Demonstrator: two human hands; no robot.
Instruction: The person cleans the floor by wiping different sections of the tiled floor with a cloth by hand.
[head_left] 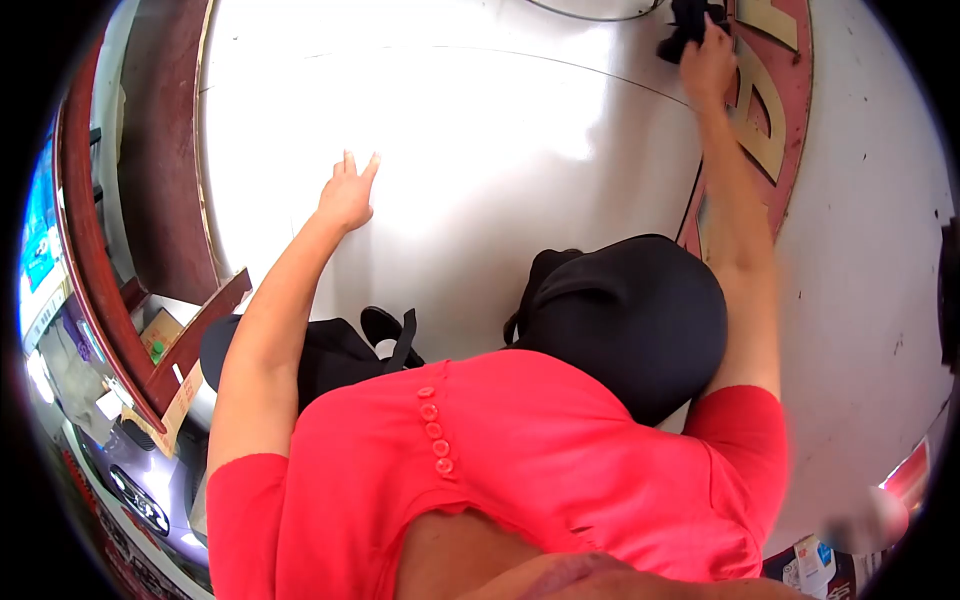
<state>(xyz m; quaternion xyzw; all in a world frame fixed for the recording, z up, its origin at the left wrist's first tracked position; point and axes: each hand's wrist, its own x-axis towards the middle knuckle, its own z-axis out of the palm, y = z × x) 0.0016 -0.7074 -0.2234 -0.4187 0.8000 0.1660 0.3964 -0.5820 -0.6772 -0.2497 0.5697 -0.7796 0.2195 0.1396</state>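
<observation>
My left hand (348, 196) is over the white floor (450, 130), left of the middle, with fingers apart and nothing in it. Far forward on the right, my right hand (709, 70) is closed on a black cloth-like item (686, 32) beside the pink board. The item is bunched up, and its exact kind cannot be made out. Both arms reach forward past my knees in black trousers (630, 310).
A pink board with large cream shapes (765, 110) lines the right side by a white wall (860, 260). Dark red wooden furniture (165, 150) stands on the left. A thin cable (590, 17) lies at the top. A black shoe (380, 326) shows below.
</observation>
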